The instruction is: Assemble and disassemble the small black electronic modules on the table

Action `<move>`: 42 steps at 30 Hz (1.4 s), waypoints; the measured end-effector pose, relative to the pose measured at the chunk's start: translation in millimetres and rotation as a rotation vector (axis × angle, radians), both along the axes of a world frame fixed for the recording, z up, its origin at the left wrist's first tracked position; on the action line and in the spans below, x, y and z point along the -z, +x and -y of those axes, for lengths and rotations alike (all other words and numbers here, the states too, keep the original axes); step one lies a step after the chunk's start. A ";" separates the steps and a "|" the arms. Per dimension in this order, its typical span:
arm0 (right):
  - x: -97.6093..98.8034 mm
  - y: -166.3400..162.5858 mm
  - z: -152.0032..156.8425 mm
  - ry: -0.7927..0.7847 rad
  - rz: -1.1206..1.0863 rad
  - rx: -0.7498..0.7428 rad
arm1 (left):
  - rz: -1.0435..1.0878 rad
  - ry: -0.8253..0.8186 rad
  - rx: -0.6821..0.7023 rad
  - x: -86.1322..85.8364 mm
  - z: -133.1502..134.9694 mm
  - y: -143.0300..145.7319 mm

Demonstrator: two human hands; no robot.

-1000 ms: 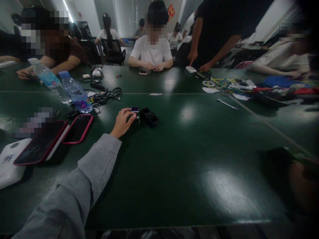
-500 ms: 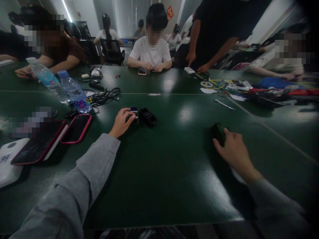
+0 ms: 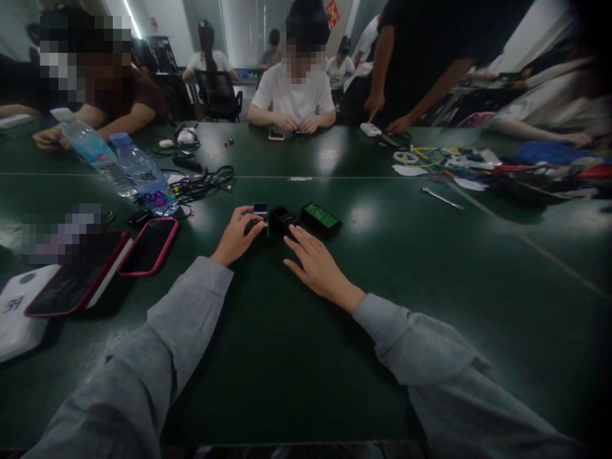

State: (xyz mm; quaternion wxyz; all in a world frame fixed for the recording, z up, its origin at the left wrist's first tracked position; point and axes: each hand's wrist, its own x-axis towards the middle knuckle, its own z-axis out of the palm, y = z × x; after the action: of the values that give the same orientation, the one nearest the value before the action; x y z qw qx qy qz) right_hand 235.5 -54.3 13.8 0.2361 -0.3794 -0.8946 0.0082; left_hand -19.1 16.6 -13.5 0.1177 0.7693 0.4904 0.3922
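My left hand point(image 3: 238, 236) pinches a small circuit board with a little screen point(image 3: 260, 208) between thumb and fingers, just above the green table. Right beside it lies a black plastic housing point(image 3: 282, 218) with a small window in its face. My right hand point(image 3: 319, 262) is open, fingers stretched toward the near end of that housing; whether the fingertips touch it I cannot tell. A black case half with a green circuit board point(image 3: 321, 217) in it rests just right of the housing, apart from my right hand.
On the left are two water bottles point(image 3: 146, 175), a pink-edged phone point(image 3: 149, 247), a larger red-edged phone point(image 3: 79, 274) and a white box point(image 3: 23, 306). Black cables point(image 3: 208, 185) lie behind. A wrench point(image 3: 442, 198) and a heap of coloured wires point(image 3: 444, 159) are at right. Other people sit across.
My right hand has come in from the far right and let go of the black case half with the green board, now beside the housing. My left hand keeps its pinch.
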 end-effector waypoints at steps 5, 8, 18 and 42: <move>-1.2 10.8 0.6 0.088 -0.170 0.098 | -0.011 -0.028 -0.013 -2.1 1.6 0.0; -2.8 17.6 -3.9 0.205 -0.314 0.147 | -0.007 -0.031 -0.013 -4.2 3.4 0.2; 16.1 51.6 -49.0 0.082 -0.545 0.489 | -0.088 0.056 0.005 -7.5 8.1 3.2; 7.0 32.7 -21.5 -0.131 -0.160 0.023 | -0.176 0.094 0.051 -12.7 14.0 6.4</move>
State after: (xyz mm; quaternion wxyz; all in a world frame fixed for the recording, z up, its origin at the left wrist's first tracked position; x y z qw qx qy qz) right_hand 268.2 -32.8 6.8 0.2814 -0.4025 -0.8660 0.0942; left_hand -12.7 2.6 -0.8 0.0480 0.8178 0.4599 0.3427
